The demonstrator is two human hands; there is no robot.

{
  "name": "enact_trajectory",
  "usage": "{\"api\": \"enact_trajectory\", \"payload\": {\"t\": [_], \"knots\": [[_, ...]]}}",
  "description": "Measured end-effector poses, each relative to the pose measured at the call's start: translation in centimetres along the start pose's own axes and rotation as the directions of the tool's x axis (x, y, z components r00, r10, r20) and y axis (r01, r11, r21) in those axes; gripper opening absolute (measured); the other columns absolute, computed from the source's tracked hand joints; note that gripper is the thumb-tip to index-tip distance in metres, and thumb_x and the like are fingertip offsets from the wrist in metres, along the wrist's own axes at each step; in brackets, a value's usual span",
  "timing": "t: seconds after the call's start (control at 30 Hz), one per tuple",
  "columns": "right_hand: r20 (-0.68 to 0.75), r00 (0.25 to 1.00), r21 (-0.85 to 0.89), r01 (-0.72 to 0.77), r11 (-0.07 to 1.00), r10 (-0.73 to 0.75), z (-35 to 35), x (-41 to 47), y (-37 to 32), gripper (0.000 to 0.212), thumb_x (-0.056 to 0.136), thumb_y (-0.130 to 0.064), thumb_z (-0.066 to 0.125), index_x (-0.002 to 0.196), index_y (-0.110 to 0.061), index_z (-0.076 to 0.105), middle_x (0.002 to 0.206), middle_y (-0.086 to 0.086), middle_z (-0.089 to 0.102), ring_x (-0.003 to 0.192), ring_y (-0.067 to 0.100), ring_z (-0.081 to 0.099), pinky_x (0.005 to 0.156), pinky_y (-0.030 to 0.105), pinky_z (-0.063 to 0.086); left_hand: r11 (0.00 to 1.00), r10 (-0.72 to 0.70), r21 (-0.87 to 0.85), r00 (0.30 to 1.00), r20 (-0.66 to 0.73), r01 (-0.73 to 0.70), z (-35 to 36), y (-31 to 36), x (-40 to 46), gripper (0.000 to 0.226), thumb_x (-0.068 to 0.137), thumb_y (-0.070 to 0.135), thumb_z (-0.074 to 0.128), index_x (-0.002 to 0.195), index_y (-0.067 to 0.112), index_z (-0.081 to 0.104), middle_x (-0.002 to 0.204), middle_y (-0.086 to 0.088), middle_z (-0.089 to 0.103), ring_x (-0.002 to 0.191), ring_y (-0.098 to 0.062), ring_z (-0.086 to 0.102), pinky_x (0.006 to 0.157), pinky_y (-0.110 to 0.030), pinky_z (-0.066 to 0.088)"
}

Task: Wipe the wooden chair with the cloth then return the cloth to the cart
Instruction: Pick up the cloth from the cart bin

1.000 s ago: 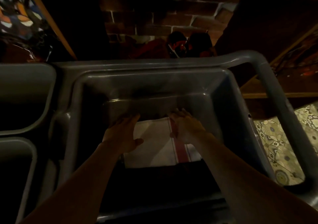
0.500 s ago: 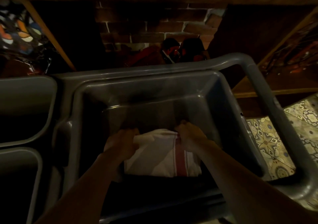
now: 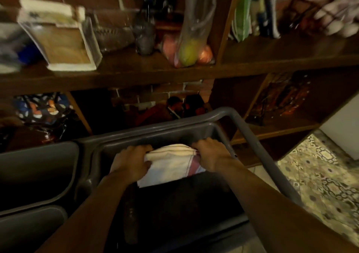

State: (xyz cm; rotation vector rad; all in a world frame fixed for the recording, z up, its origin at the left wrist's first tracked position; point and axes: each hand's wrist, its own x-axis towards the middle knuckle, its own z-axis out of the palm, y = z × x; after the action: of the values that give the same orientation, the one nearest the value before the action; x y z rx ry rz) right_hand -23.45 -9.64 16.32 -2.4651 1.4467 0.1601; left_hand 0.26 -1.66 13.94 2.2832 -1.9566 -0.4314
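A white cloth (image 3: 169,165) with a red stripe near its right edge hangs folded over the grey cart's (image 3: 258,151) open bin. My left hand (image 3: 130,161) grips the cloth's upper left corner. My right hand (image 3: 211,155) grips its upper right corner by the stripe. The cloth is lifted off the bin's floor, its lower edge hanging free. No wooden chair is in view.
A dark wooden shelf unit (image 3: 155,72) stands right behind the cart, holding a box (image 3: 62,44), a glass (image 3: 143,37) and a bag of fruit (image 3: 190,52). Grey side bins (image 3: 37,167) lie at left. Patterned floor tiles (image 3: 320,179) show at right.
Both hands closed on the cloth, which lay flat in the bin, and raised it by its top corners. The view tilted up, bringing the upper shelf into sight.
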Motion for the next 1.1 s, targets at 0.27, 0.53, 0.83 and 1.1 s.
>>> {"api": "enact_trajectory", "payload": {"t": [0.27,0.53,0.83,1.1], "knots": [[-0.237,0.971,-0.065,-0.013,0.998,-0.003,-11.0,-3.0,-2.0,0.027,0.09,-0.015,0.059,0.114,-0.028,0.064,0.114,0.007,0.066,0.104,0.03,0.061,0.087,0.047,0.053,0.998,0.067,0.001,0.961,-0.267,-0.069,-10.7,2.9,0.1,0.023,0.085,0.039,0.067,0.107,0.039,0.06,0.104,0.005,0.068,0.094,-0.021,0.064,0.076,-0.033,0.049],[-0.419,0.908,-0.1,-0.066,0.993,0.018,-20.2,-6.4,-2.4,0.029,0.087,-0.021,0.059,0.114,-0.033,0.062,0.116,0.006,0.062,0.108,0.033,0.058,0.085,0.042,0.047,0.98,0.19,0.017,0.911,-0.365,-0.198,-20.8,6.7,-0.1,0.012,0.085,0.035,0.063,0.094,0.04,0.056,0.103,0.002,0.066,0.095,-0.026,0.06,0.076,-0.038,0.048],[-0.517,0.852,-0.122,-0.169,0.978,0.082,-25.2,-10.2,-1.6,0.013,0.089,-0.022,0.057,0.092,-0.034,0.053,0.105,0.006,0.061,0.1,0.034,0.058,0.072,0.04,0.042,0.948,0.304,0.05,0.847,-0.436,-0.315,-25.9,10.7,-0.6,0.013,0.083,0.031,0.064,0.085,0.038,0.052,0.091,0.003,0.062,0.081,-0.026,0.054,0.065,-0.035,0.037],[-0.53,0.817,-0.063,-0.307,0.95,0.228,-23.3,-14.4,1.9,0.021,0.088,-0.02,0.06,0.106,-0.03,0.063,0.107,0.004,0.063,0.098,0.032,0.059,0.071,0.039,0.043,0.881,0.452,0.057,0.8,-0.394,-0.469,-23.3,15.4,1.5,0.018,0.082,0.03,0.063,0.074,0.041,0.051,0.087,0.009,0.058,0.086,-0.023,0.056,0.062,-0.033,0.038]]}}
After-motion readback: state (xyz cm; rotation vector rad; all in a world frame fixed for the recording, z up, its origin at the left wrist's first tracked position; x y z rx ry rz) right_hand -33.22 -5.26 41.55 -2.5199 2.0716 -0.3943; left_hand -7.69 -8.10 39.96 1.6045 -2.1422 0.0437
